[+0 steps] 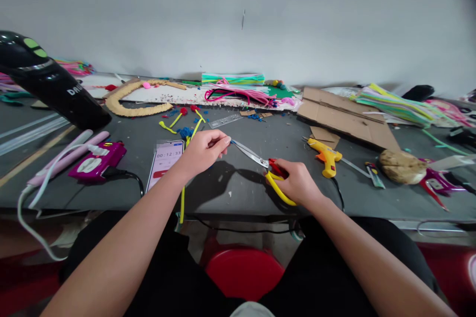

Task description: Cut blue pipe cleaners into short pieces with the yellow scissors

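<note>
My right hand (295, 181) grips a pair of scissors (256, 158) by their yellow and red handles. The scissors' silver blades point left, and their tips meet a bit of blue at the fingertips of my left hand (208, 148). That hand is closed in a pinch on a blue pipe cleaner (232, 141), mostly hidden by the fingers. Just behind the left wrist lie a clump of blue clippings (184, 132) and yellow-green pipe cleaner stems (197, 124) with red ends. A phone (163, 161) showing a timer lies beside the left forearm.
A yellow glue gun (325, 156) lies to the right, near flat cardboard (349, 119). Pipe cleaner bundles (397, 104) line the back. At left are a black handheld device (55, 84), a purple box (98, 163) with cables, and a beige curved form (126, 106).
</note>
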The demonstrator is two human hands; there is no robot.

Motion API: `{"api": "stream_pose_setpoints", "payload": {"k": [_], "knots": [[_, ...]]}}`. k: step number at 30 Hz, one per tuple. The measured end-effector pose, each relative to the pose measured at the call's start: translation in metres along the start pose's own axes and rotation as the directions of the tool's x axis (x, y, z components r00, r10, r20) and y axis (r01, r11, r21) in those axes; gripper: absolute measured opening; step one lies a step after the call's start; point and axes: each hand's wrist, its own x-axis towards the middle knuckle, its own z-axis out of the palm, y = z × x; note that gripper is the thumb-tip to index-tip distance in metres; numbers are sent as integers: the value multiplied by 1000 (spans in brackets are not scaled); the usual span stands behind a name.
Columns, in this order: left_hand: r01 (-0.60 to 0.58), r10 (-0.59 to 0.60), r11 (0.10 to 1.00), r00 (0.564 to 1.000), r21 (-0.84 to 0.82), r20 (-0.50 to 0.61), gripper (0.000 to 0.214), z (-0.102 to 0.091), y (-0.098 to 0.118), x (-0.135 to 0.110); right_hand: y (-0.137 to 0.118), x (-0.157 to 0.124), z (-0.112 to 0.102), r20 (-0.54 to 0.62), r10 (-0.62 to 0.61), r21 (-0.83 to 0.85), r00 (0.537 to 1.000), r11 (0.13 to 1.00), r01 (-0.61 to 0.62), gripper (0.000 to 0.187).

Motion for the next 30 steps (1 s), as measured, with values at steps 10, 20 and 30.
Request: {"api": "stream_pose_setpoints", "payload": {"k": [10,20,30], "knots": [[-1,1,1000,1000,-4,7,29,0,1,1,2,1,-1,-1,-2,-16,1000,1000,2,13],[-5,5,1000,1000,-27,-1,29,0,0,1,-2,-1,-1,-38,16,51,999,999,-14,27],[7,-7,1000,1000,0,1,33,0,4,-1,-2,0,-2,-20,18,-27,1000,999,-18,18]]}}
